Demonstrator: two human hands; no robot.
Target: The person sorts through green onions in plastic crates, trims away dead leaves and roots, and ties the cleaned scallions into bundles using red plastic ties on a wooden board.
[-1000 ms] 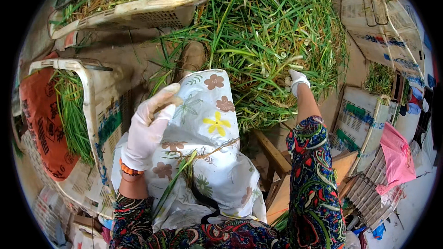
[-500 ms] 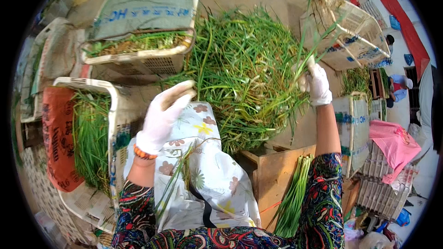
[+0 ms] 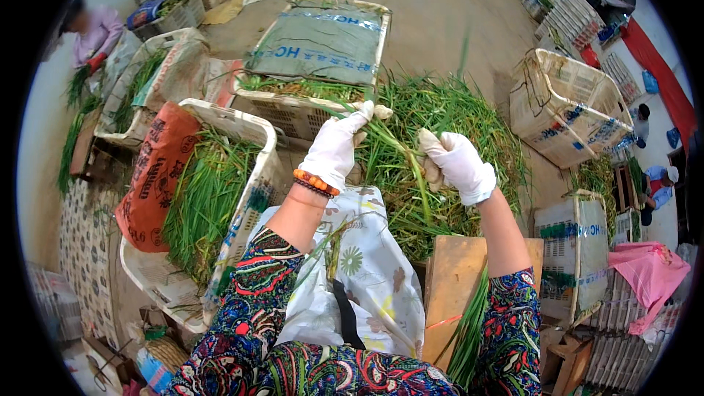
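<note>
My left hand (image 3: pixel 336 148), white-gloved with bead bracelets on the wrist, pinches a small bunch of long leafy green chives (image 3: pixel 400 145). Their lower ends slant down to the right, over the heap. Close beside them is my right hand (image 3: pixel 460 167), also gloved, its fingers curled in and closed at the bunch. A blurred leaf rises above its fingertips; exactly what they grip is partly hidden. Beneath both hands spreads a large heap of loose chives (image 3: pixel 477 121). A flowered white apron (image 3: pixel 381 279) covers my lap, with a few loose leaves on it.
At left stands a white crate (image 3: pixel 257 128) of chives with an orange sack (image 3: pixel 158 180); behind it is a covered crate (image 3: pixel 315 48). A tipped crate (image 3: pixel 579 103) lies right. Near my right forearm are a wooden board (image 3: pixel 451 279) and a chive bundle (image 3: pixel 469 326). A person (image 3: pixel 99 33) works far left.
My view has shifted. My right hand has come in from the right edge of the heap, and my left hand, open before, now grips the chives. Both hands are close together over the heap.
</note>
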